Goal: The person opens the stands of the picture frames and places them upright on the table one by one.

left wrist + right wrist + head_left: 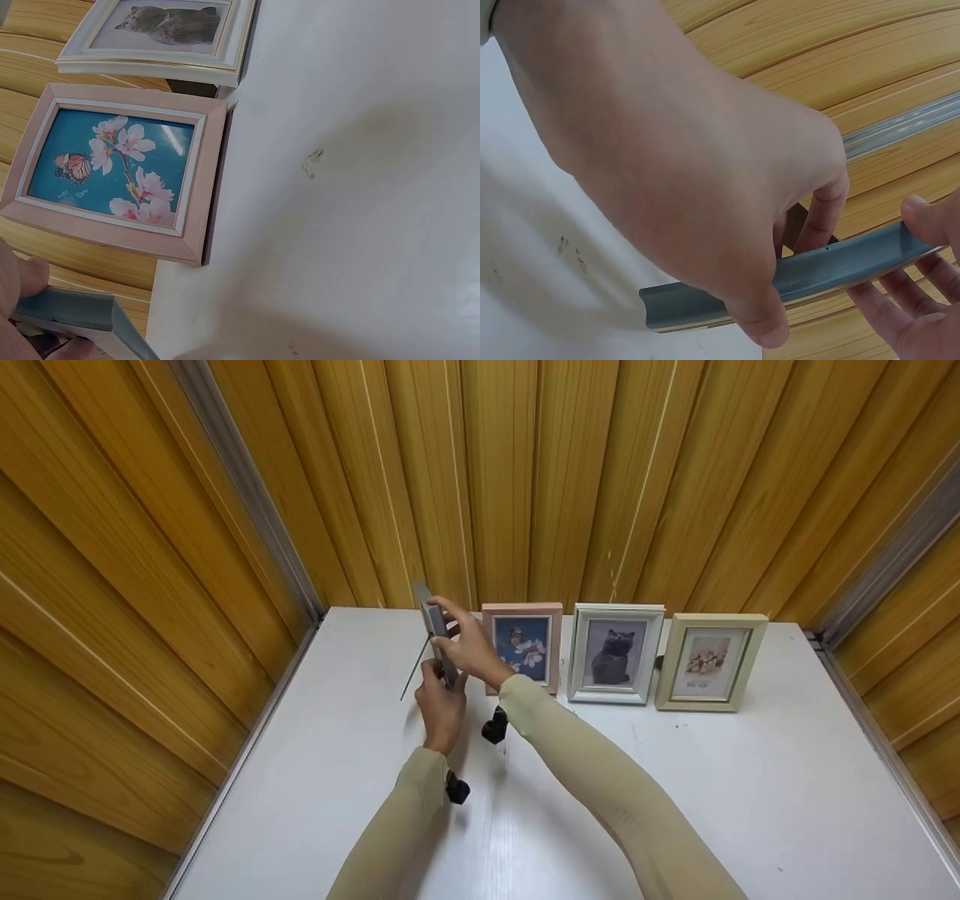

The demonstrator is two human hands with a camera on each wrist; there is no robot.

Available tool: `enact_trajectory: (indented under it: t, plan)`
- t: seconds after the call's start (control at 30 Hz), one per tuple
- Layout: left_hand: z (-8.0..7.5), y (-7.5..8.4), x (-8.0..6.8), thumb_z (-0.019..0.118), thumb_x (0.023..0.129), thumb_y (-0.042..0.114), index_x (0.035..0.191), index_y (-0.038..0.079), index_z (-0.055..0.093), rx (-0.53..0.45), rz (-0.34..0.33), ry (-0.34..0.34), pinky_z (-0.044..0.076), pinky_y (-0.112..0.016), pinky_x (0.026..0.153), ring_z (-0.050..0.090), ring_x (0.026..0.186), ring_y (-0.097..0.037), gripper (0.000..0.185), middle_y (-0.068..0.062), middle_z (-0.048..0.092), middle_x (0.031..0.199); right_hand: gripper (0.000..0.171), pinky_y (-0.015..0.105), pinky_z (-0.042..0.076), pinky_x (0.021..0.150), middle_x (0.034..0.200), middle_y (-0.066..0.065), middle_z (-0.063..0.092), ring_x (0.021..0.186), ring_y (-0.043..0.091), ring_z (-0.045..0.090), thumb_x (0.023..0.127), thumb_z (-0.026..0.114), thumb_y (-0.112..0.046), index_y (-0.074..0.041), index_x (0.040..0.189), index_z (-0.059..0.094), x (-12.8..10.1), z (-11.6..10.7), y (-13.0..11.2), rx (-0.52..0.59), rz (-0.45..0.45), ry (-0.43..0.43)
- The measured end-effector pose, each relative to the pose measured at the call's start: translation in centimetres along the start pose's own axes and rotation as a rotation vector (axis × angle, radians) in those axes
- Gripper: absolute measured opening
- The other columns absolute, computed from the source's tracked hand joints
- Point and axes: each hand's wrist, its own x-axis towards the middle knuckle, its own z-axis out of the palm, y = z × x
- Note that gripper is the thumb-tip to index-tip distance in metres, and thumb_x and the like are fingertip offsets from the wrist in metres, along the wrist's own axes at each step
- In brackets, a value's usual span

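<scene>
A blue-grey picture frame (pixel 438 622) stands upright, edge toward me, at the back left of the white table. Low on it, my left hand (pixel 440 709) grips the side edge. My right hand (pixel 474 649) pinches it higher up, thumb on the near side. The right wrist view shows the moulded edge of the frame (pixel 840 262) between the left hand (pixel 675 165) and the right hand (pixel 922 315). A thin dark panel (pixel 415 669) slants out behind it to the left. The picture side is hidden from the head view.
To the right, a pink frame (pixel 560 652) with a butterfly and blossoms, a white frame (pixel 574 660) with a grey cat, and a cream frame (pixel 750 664) stand in a row. Wood-panelled wall (pixel 570 472) rises behind, with a metal rail (pixel 247 480) at the left corner.
</scene>
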Motion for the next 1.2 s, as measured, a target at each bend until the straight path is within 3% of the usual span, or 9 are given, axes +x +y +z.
enact_trajectory:
  t: [0.5,0.7,1.0,1.2]
  plan:
    - [-0.4,0.3,0.3,0.074,0.09,-0.001,0.115,0.003,0.054,0.033,-0.076,0.002,0.056,-0.049,0.08,0.073,0.092,-0.032,0.033,-0.017,0.074,0.102,0.066,0.04,0.058,0.083,0.12,0.013,0.069,0.095,0.023,0.07,0.093,0.075,-0.005,-0.026,0.151,0.051,-0.1,0.2,-0.1,-0.03,-0.001,-0.03]
    - [-0.9,0.0,0.7,0.072,0.089,-0.004,0.117,0.003,0.052,0.031,-0.082,0.005,0.057,-0.049,0.083,0.072,0.1,-0.034,0.035,-0.022,0.074,0.109,0.067,0.039,0.057,0.088,0.123,0.01,0.068,0.101,0.024,0.07,0.095,0.075,-0.017,-0.028,0.155,0.045,-0.1,-0.2,0.4,-0.015,-0.033,-0.061]
    - [-2.3,-0.6,1.3,0.068,0.089,-0.011,0.123,-0.001,0.051,-0.042,-0.116,0.016,0.057,-0.051,0.086,0.069,0.11,-0.04,0.039,-0.034,0.067,0.119,0.065,0.042,0.057,0.09,0.128,0.019,0.065,0.107,0.031,0.069,0.1,0.069,-0.019,-0.02,0.158,0.04,-0.1,-0.8,1.9,-0.035,0.015,-0.037]
    - [-3.3,-0.9,1.7,0.068,0.091,-0.009,0.127,-0.001,0.052,-0.03,-0.178,0.003,0.056,-0.051,0.091,0.069,0.113,-0.039,0.04,-0.03,0.067,0.124,0.061,0.045,0.053,0.098,0.139,0.02,0.058,0.118,0.035,0.066,0.103,0.063,-0.014,-0.016,0.159,0.038,-0.2,-1.2,2.5,-0.099,0.069,-0.038]
